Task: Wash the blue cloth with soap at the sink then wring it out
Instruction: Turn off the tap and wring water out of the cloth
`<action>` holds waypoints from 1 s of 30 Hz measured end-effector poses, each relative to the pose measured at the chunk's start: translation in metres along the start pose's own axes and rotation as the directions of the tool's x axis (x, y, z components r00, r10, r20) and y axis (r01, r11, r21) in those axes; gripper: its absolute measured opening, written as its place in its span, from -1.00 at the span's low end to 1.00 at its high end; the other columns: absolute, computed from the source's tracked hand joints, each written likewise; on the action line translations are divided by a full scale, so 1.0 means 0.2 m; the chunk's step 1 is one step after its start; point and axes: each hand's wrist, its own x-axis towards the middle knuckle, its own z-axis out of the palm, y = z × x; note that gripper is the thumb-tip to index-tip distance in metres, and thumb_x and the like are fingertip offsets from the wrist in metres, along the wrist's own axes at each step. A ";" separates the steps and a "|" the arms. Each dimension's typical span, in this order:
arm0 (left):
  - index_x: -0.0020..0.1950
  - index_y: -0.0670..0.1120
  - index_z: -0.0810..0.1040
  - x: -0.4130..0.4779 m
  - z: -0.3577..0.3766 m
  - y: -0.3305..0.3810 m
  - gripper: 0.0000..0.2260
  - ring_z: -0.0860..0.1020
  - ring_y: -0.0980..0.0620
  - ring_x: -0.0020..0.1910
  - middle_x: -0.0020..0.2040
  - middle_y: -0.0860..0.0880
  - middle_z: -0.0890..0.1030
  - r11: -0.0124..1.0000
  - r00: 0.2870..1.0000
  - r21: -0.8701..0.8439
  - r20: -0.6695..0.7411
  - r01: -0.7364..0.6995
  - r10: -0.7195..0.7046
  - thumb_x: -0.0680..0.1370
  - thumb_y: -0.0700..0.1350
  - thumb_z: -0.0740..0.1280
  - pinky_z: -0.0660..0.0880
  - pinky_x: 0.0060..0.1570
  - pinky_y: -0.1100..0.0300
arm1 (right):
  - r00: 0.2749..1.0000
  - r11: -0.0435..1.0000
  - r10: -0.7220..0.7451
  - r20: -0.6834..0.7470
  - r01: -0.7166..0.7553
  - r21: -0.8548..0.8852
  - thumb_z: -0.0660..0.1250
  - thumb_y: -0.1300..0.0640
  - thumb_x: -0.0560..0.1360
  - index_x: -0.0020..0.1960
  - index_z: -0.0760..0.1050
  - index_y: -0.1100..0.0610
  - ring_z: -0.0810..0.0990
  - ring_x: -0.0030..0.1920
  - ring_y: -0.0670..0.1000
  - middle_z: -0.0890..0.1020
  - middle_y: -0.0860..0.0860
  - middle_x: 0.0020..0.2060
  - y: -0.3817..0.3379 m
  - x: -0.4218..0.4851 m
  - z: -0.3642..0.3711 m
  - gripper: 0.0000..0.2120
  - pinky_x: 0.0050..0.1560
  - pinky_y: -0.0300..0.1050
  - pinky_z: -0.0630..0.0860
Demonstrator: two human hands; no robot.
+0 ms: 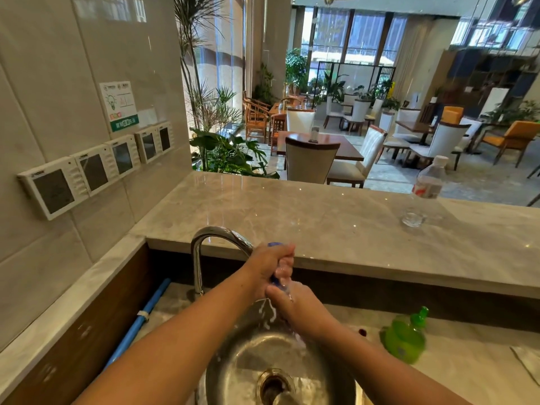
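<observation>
While both fists clamp the blue cloth (274,277) upright over the sink (233,375), left hand (270,263) sits topmost, right hand (292,299) below.

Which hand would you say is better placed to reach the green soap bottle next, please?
Right, probably. The right hand grips the lower end of the blue cloth, on the side where the green soap bottle stands; the left hand would have to cross over.

two hands in the shot, left hand (270,263) and right hand (295,302), one blue cloth (274,278) between them. one sink (233,372), one faucet (204,247), one green soap bottle (406,337), one water bottle (425,191), five wall control panels (99,171), one blue pipe (140,320).
</observation>
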 end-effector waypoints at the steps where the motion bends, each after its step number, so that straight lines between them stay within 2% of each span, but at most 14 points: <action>1: -0.27 -0.13 0.46 0.00 0.01 0.00 -0.73 0.28 0.15 -0.65 -0.52 0.03 0.35 1.000 1.000 0.014 -0.004 0.003 -0.003 0.64 -0.17 0.28 0.21 -0.66 0.31 | 1.000 0.998 -0.008 -0.023 0.007 -0.055 0.12 -0.13 0.64 -0.20 0.45 0.05 0.47 -0.36 -0.02 0.52 0.07 -0.35 0.01 0.00 0.00 -0.64 -0.24 -0.01 0.47; 4: -0.31 -0.11 0.42 0.00 0.02 0.00 -0.68 0.24 0.13 -0.67 -0.56 0.04 0.31 0.998 1.000 0.056 -0.026 0.009 -0.008 0.65 -0.15 0.23 0.20 -0.67 0.30 | 0.995 0.930 -0.100 0.020 0.101 -0.353 0.09 -0.02 0.69 -0.10 0.49 0.01 0.50 -0.30 -0.03 0.53 0.05 -0.24 0.02 0.00 0.00 -0.71 -0.18 -0.03 0.51; 5: -0.32 -0.11 0.41 0.00 0.02 -0.01 -0.68 0.23 0.13 -0.68 -0.57 0.03 0.30 0.998 0.999 0.065 -0.034 0.013 -0.010 0.65 -0.15 0.22 0.19 -0.67 0.30 | 0.985 0.848 -0.159 0.060 0.167 -0.504 0.12 0.05 0.69 0.02 0.52 0.04 0.53 -0.25 -0.01 0.54 0.05 -0.16 0.03 0.01 0.00 -0.78 -0.16 -0.05 0.54; 7: -0.34 -0.11 0.39 0.00 0.01 -0.01 -0.68 0.22 0.12 -0.67 -0.57 0.03 0.29 0.996 0.999 0.082 -0.046 0.018 -0.014 0.64 -0.16 0.21 0.19 -0.66 0.30 | 0.968 0.711 -0.222 0.116 0.242 -0.660 0.15 0.14 0.66 0.22 0.48 0.11 0.58 -0.20 0.06 0.57 0.10 -0.05 0.06 0.01 0.00 -0.80 -0.13 -0.01 0.60; 9: -0.35 -0.11 0.39 0.01 0.00 -0.02 -0.68 0.21 0.11 -0.67 -0.56 0.02 0.29 0.996 0.998 0.090 -0.054 0.016 -0.011 0.63 -0.17 0.20 0.19 -0.65 0.29 | 0.973 0.722 -0.208 0.104 0.224 -0.655 -0.02 -0.01 0.66 0.22 0.47 0.10 0.56 -0.25 0.01 0.60 0.10 -0.06 0.07 0.02 0.01 -0.64 -0.17 -0.04 0.60; 11: -0.36 -0.10 0.39 0.01 -0.01 -0.02 -0.68 0.21 0.11 -0.66 -0.56 0.02 0.29 0.996 0.998 0.089 -0.058 0.019 -0.014 0.62 -0.17 0.20 0.17 -0.64 0.28 | 0.989 0.819 -0.138 0.056 0.146 -0.555 -0.23 -0.25 0.56 0.13 0.50 0.08 0.51 -0.33 -0.06 0.61 0.07 -0.14 0.06 0.02 0.03 -0.36 -0.23 -0.10 0.56; 13: -0.36 -0.10 0.38 0.02 -0.02 -0.03 -0.69 0.21 0.10 -0.66 -0.56 0.02 0.29 0.996 0.998 0.088 -0.064 0.020 -0.015 0.60 -0.18 0.19 0.17 -0.64 0.27 | 0.998 0.904 -0.069 0.010 0.067 -0.422 -0.28 -0.41 0.49 0.01 0.51 0.05 0.51 -0.38 -0.07 0.60 0.02 -0.25 0.08 0.03 0.03 -0.25 -0.27 -0.11 0.53; 15: -0.36 -0.10 0.39 0.02 -0.04 -0.03 -0.71 0.21 0.10 -0.65 -0.55 0.02 0.28 0.998 0.998 0.063 -0.056 0.023 -0.019 0.58 -0.17 0.20 0.18 -0.63 0.25 | 0.998 0.945 -0.070 0.003 0.068 -0.319 -0.20 -0.36 0.57 -0.15 0.47 0.02 0.43 -0.43 -0.08 0.52 -0.01 -0.35 0.07 0.04 0.03 -0.38 -0.29 -0.08 0.45; 17: -0.36 -0.10 0.40 0.02 -0.05 -0.01 -0.71 0.22 0.10 -0.64 -0.55 0.03 0.29 0.999 1.000 0.031 -0.024 0.017 -0.016 0.58 -0.15 0.20 0.20 -0.62 0.24 | 0.997 0.976 -0.068 -0.032 0.060 -0.211 -0.06 -0.16 0.68 -0.30 0.39 0.00 0.34 -0.44 -0.10 0.44 -0.01 -0.40 0.05 0.03 0.03 -0.51 -0.29 -0.08 0.35; 19: -0.36 -0.10 0.41 0.02 -0.03 0.01 -0.69 0.23 0.11 -0.64 -0.55 0.02 0.30 0.999 1.000 0.043 0.023 0.005 -0.006 0.59 -0.15 0.19 0.20 -0.62 0.26 | 0.995 0.985 -0.075 -0.072 0.062 -0.160 0.00 -0.05 0.70 -0.34 0.35 -0.02 0.34 -0.42 -0.12 0.42 -0.04 -0.42 0.01 0.02 0.01 -0.55 -0.27 -0.12 0.32; 22: -0.36 -0.12 0.40 0.00 0.02 0.05 -0.69 0.23 0.12 -0.65 -0.56 0.02 0.30 0.999 0.997 0.052 0.072 -0.007 0.004 0.60 -0.17 0.18 0.19 -0.63 0.28 | 0.996 0.987 -0.086 -0.034 0.081 -0.136 0.00 -0.04 0.70 -0.28 0.42 0.05 0.42 -0.38 -0.09 0.50 -0.01 -0.37 -0.02 0.00 -0.05 -0.55 -0.22 -0.12 0.39; 24: -0.35 -0.11 0.39 -0.01 0.04 0.09 -0.70 0.23 0.12 -0.66 -0.57 0.03 0.29 0.997 0.994 0.081 0.110 -0.016 0.007 0.60 -0.17 0.17 0.17 -0.60 0.30 | 0.996 0.982 -0.088 -0.005 0.086 -0.169 0.02 -0.08 0.70 -0.26 0.43 0.09 0.41 -0.37 -0.04 0.51 0.04 -0.35 -0.03 0.01 -0.10 -0.55 -0.21 -0.09 0.40; 26: -0.34 -0.11 0.39 -0.02 0.05 0.12 -0.70 0.23 0.12 -0.66 -0.56 0.03 0.29 0.994 0.991 0.105 0.132 -0.028 0.014 0.60 -0.16 0.17 0.14 -0.58 0.29 | 0.993 0.965 -0.116 0.016 0.116 -0.235 0.01 -0.10 0.69 -0.27 0.38 0.01 0.36 -0.39 -0.09 0.47 0.01 -0.37 -0.05 0.02 -0.12 -0.57 -0.25 -0.13 0.37; 30: -0.35 -0.11 0.39 -0.03 0.04 0.11 -0.69 0.22 0.13 -0.67 -0.57 0.03 0.29 0.993 0.994 0.118 0.111 -0.029 0.016 0.61 -0.16 0.17 0.12 -0.60 0.29 | 0.979 0.885 -0.191 0.074 0.204 -0.418 -0.15 -0.21 0.65 -0.26 0.30 -0.10 0.33 -0.43 -0.10 0.38 -0.07 -0.40 -0.05 0.03 -0.11 -0.57 -0.28 -0.18 0.36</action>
